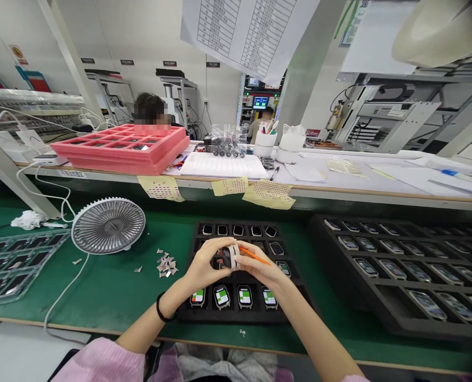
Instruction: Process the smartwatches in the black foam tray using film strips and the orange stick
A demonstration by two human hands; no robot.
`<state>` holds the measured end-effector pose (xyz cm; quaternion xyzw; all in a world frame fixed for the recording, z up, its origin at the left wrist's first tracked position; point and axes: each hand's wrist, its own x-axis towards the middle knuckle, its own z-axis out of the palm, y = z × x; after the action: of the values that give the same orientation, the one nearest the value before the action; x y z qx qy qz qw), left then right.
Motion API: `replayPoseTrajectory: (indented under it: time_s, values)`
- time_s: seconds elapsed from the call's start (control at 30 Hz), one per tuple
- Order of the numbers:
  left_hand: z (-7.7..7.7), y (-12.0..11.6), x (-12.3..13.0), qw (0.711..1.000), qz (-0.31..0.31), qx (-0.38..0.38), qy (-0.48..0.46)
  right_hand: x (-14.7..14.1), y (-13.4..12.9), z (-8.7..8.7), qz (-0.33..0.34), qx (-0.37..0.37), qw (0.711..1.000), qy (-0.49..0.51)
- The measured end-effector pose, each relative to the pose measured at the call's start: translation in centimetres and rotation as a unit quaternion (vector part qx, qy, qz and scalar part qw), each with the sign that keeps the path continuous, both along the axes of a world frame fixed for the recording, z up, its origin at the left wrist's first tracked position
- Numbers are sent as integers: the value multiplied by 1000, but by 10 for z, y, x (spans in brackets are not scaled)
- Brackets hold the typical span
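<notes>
Left hand [204, 263] grips watch [225, 258]; right hand [258, 267] pinches orange stick [255, 255]. Black foam tray [236, 317] beneath holds watch rows; second tray [395, 321] right, likewise.

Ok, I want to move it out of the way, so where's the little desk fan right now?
In the head view, the white desk fan sits on the green mat, left of the black foam tray, with small scraps just to its right.

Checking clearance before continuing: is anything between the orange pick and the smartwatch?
Nothing visible stands between them. The orange pick in the right hand runs up to the edge of the smartwatch, held in the left hand, though fingers partly hide where they meet.
</notes>
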<state>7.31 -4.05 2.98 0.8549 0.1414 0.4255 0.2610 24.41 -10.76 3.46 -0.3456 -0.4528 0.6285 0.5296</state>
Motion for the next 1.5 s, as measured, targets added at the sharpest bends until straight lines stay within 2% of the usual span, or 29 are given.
replayPoseTrajectory:
  time_s: [0.27, 0.53, 0.67, 0.73, 0.83, 0.9, 0.97, 1.03, 1.5]
  values:
    - [4, -8, -3, 1000, 4, -16, -4, -11, -8, 7, -22, 1, 1000, 3]
    - [9, -17, -1, 999, -7, 21, -39, -17, -21, 15, -65, -7, 998, 4]
    - [10, -18, -1, 998, -10, 41, -54, -15, -24, 19, -70, 18, 997, -39]
    - [11, -18, -2, 997, -9, 43, -60, -13, -27, 20, -139, 48, 987, -60]
    - [12, -18, -4, 997, -10, 43, -59, -9, -36, 21, -262, 131, 953, -74]
    - [13, -18, -5, 997, -15, 45, -57, -9, -46, 22, -300, 203, 928, -83]
    - [13, -19, -4, 997, -18, 41, -58, -10, -56, 23, -313, 255, 910, -100]
    - [12, -19, -4, 997, -19, 35, -61, -12, -63, 23, -314, 269, 902, -125]
    - [9, -21, -4, 998, -16, 26, -63, -16, -63, 26, -350, 244, 891, -155]
